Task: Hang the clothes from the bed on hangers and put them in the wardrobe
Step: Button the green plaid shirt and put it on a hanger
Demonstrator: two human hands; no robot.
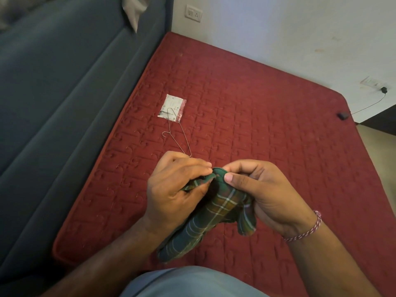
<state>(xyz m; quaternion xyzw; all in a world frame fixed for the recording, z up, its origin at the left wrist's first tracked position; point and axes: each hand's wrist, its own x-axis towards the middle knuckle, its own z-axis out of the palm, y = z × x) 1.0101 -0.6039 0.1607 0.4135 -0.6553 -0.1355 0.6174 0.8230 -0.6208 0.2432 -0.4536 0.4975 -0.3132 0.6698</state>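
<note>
- Left hand (175, 189) and right hand (259, 194) close together over the mattress (267, 108), each pinching the top edge of a green plaid garment (214, 213); the rest hangs bunched below the hands.
- Wire hanger (179, 133) lies on the mattress just beyond the left hand, one end over a white packet (172, 108).
- Grey headboard (64, 103) to the left.
- Small dark object (343, 115), cable attached, at the far right mattress edge.

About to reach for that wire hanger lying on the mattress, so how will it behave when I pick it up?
The wire hanger looks very thin, so probably light and a bit springy, apt to flex if gripped by one arm. It lies flat on the quilted red mattress, so fingers may need to hook under it. One end overlaps the white packet, which might shift with it.
</note>
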